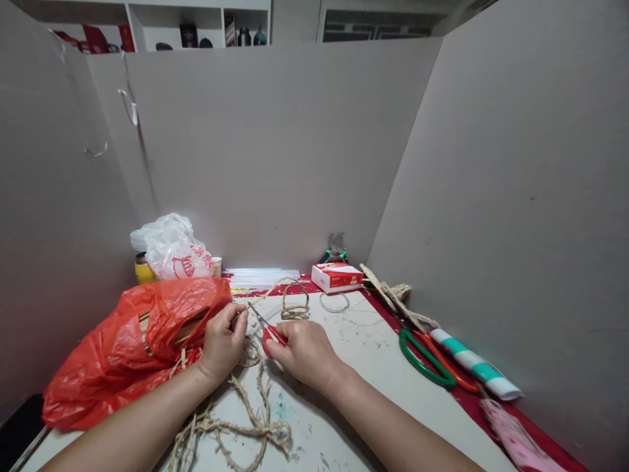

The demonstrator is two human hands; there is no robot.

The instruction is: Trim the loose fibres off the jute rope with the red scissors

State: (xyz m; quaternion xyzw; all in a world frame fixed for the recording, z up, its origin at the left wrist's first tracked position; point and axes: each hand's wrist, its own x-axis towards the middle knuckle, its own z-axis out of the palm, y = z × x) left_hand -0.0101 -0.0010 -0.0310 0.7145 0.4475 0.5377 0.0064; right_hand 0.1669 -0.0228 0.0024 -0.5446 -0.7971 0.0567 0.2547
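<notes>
My right hand (307, 351) grips a pair of small scissors (271, 332) by the red handles. Their metal blades point up and left toward my left hand (225, 337), which pinches a braided straw cord (265, 292) between thumb and fingers. The blade tips are at the cord, close to my left fingertips; whether they touch it I cannot tell. From there the cord arcs to the right and ends in a loose coil (295, 309) on the white board. More tangled, frayed cord (250, 429) lies below my hands, partly behind my left forearm.
At left a red plastic bag (122, 347) bulges beside a white bag (179, 246) and a yellow jar (144, 269). Clear sticks (260, 276), a red-and-white box (337, 278) and pliers (337, 249) line the back. Green-handled shears (426, 364) lie right. Grey panels (275, 151) enclose the table.
</notes>
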